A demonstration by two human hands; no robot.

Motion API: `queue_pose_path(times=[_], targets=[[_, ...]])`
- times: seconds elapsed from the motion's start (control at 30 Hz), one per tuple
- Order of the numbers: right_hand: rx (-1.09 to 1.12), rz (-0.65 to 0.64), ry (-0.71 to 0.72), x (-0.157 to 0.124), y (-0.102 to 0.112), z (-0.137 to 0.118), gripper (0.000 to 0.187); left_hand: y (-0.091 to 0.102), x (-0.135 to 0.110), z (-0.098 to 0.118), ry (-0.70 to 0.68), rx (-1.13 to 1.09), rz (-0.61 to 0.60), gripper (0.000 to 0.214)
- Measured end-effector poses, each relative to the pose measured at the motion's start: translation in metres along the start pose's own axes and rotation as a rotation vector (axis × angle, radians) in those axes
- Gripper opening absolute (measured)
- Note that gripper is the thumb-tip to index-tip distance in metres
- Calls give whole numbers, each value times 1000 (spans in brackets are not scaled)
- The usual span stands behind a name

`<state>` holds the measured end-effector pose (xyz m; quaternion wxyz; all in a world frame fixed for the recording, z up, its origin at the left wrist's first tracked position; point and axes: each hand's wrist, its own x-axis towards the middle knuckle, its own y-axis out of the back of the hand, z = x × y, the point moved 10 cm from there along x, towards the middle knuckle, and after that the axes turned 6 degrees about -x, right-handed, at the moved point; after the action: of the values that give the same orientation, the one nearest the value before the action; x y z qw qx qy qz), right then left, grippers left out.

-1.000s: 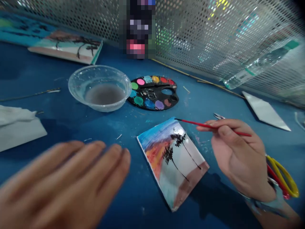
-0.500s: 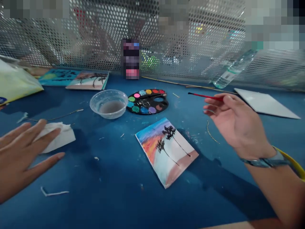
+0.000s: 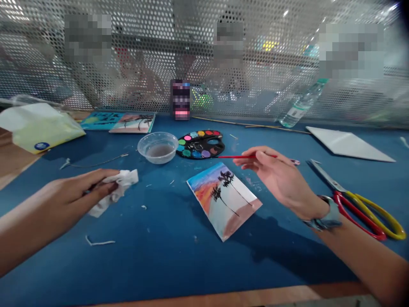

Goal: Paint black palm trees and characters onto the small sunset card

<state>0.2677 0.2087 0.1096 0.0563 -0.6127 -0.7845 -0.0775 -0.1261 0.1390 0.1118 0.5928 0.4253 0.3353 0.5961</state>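
A small painted canvas with two black palm trees over an orange and blue sky lies on the blue table. My right hand hovers just right of it, pinched on a thin red paintbrush whose tip points left toward the round paint palette. My left hand rests at the left, fingers closed on a crumpled white tissue. A clear plastic bowl of murky water stands beside the palette.
Red and yellow scissors lie at the right. A blank white canvas and a plastic bottle are at the back right. Two finished paintings and a tissue pack sit back left. Perforated metal screen behind, people beyond.
My left hand moved left and closed on the tissue, bunching it. My right hand lifted off the canvas, then lowered, the brush tip now reaching toward the palette. The view pulled back.
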Motion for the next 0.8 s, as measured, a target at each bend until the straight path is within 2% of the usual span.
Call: queue_pose_path(times=[0.13,0.2,0.27,0.33,0.43,0.6,0.8], targets=[[-5,-59,15,2,-18,-9,17,0,-8,30,45,-33,-39,56],[-102,-40,71,11,-11,-18,18,-1,-10,37,26,12,-26,55],[-248,41,154,26,8,-26,18,-1,-13,38,6,90,6,51],[-371,140,193,44,34,-26,18,-2,-16,34,-11,155,35,47],[-521,144,191,68,54,-10,21,-1,-17,22,-14,217,84,39],[-648,30,190,81,46,23,25,-1,-10,2,-59,282,152,33],[-718,-18,183,79,45,48,30,-3,-5,-30,-73,348,211,43]])
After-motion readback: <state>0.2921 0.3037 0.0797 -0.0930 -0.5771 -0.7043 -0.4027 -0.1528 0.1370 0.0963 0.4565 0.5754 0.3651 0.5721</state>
